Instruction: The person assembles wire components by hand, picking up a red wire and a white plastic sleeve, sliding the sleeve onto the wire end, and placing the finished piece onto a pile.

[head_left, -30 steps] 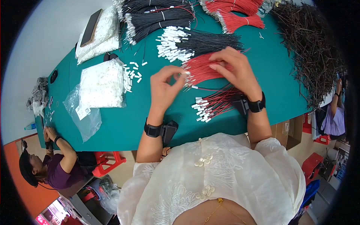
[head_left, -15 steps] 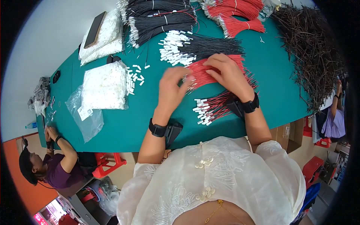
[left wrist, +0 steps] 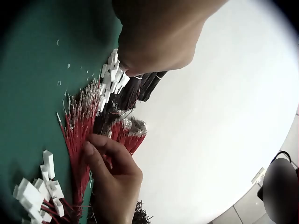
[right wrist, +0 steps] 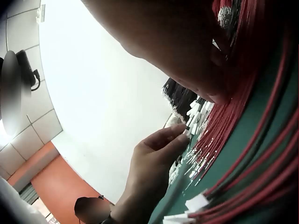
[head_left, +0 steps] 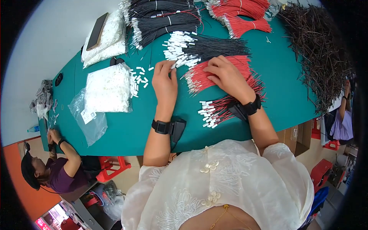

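My left hand (head_left: 165,86) is beside the lower left end of the black wires with white connectors (head_left: 180,48). Thumb and fingertips of that hand (right wrist: 156,156) pinch a small white connector (right wrist: 186,132) in the right wrist view. Bent fingers of my right hand (head_left: 230,78) rest on the bundle of red wires (head_left: 239,63), a small gap showing between thumb and index finger. The left wrist view has this hand (left wrist: 117,179) against the red wires (left wrist: 80,140), below their bare metal tips. Whether a single wire lies between its fingertips is unclear.
Red wires with white connectors (head_left: 209,115) lie nearest me. Left are a bag of white connectors (head_left: 107,88), loose connectors (head_left: 140,80) and a phone (head_left: 97,32) on bags. Tied bundles (head_left: 168,23) stand behind; a dark wire heap (head_left: 322,57) is right. Someone sits left.
My left hand has moved left and away from the red wires' tips, toward the white connectors. My right hand has shifted slightly left over the red bundle. The head view has shifted a little.
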Tool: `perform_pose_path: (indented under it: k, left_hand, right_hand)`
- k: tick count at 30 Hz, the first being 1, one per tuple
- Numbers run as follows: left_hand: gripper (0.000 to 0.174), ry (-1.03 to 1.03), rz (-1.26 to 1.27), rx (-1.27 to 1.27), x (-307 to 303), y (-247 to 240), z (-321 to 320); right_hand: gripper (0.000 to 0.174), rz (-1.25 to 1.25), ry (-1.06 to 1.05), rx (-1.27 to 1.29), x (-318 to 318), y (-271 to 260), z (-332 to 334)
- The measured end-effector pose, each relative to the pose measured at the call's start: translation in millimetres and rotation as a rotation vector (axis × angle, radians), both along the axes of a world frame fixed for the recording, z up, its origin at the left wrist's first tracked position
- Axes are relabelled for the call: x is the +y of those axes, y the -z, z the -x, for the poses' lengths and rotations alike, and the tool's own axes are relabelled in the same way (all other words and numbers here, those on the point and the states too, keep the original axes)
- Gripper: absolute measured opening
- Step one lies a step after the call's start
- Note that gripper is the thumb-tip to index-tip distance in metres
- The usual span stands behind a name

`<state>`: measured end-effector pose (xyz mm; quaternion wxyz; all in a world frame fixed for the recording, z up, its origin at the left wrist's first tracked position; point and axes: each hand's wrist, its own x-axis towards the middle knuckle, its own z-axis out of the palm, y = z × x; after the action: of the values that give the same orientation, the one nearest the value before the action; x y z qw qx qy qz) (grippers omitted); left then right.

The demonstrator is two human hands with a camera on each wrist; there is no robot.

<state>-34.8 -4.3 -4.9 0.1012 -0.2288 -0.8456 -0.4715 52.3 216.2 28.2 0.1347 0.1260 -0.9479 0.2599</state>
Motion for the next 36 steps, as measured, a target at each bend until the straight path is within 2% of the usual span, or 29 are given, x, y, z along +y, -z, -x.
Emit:
perform_pose_path:
  k: [3,8,11,16,19,24,27,36]
  left_hand:
    - [0.025,0.0,0.019,0.106,-2.0,-0.2,1.6]
    - [0.019,-0.042,-0.111,0.04,-4.1,-6.5,-1.5]
    - [0.017,0.031,-0.553,-0.396,-4.8,-1.1,-3.2]
    - [0.017,0.117,-0.752,-0.557,-3.7,-2.2,-8.9]
    - [0.018,0.189,-0.835,-0.638,-1.7,-1.9,-11.3]
    - [0.017,0.241,-0.831,-0.714,-0.2,-1.2,-14.5]
    - [0.017,0.21,-0.695,-0.648,0.8,0.8,-14.6]
    - [0.018,0.131,-0.613,-0.57,-2.3,-0.6,-15.4]
  right_hand:
    - [0.016,0.016,-0.015,-0.049,0.7,1.9,1.8]
    - [0.011,0.052,-0.047,0.018,-1.1,5.1,4.1]
    - [0.011,0.104,-0.085,0.031,-5.2,7.7,4.8]
    - [0.011,0.067,-0.105,0.022,-4.1,8.4,5.9]
    - [0.011,0.43,-0.056,-0.039,-9.0,0.6,-0.4]
    - [0.01,0.426,-0.024,-0.035,-7.5,-7.3,-3.5]
    - [0.009,0.157,-0.073,0.109,1.6,1.9,0.9]
    - [0.01,0.413,0.002,-0.025,-4.5,-9.9,-4.2]
